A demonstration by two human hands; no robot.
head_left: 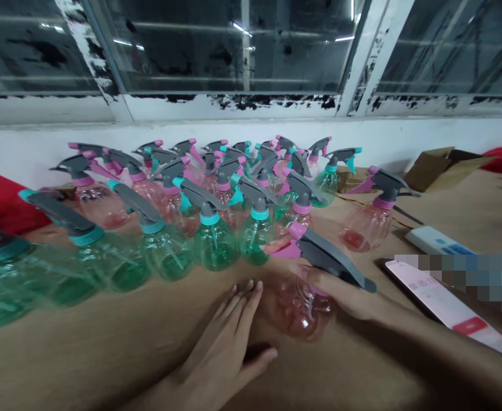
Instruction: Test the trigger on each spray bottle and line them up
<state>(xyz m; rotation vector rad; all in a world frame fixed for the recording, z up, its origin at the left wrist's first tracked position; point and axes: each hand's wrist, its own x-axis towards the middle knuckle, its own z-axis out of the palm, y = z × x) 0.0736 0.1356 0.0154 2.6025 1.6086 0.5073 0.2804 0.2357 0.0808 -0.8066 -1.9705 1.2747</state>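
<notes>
My right hand (340,285) is wrapped round the neck of a pink spray bottle (304,314) with a dark grey trigger head. The bottle tilts a little, and its base is at or just above the brown tabletop. My left hand (229,337) lies to the left of it, flat and palm down, fingers stretched out, holding nothing. Just beyond stand green spray bottles (215,245) with turquoise collars in a slanting row. Another pink spray bottle (368,225) stands apart to the right of the group.
Several more pink and green spray bottles crowd toward the wall. On the right lie a phone (439,297) with a lit screen and a white power strip (437,240). An opened cardboard box (430,168) sits at the back right; red material (7,200) is at the left.
</notes>
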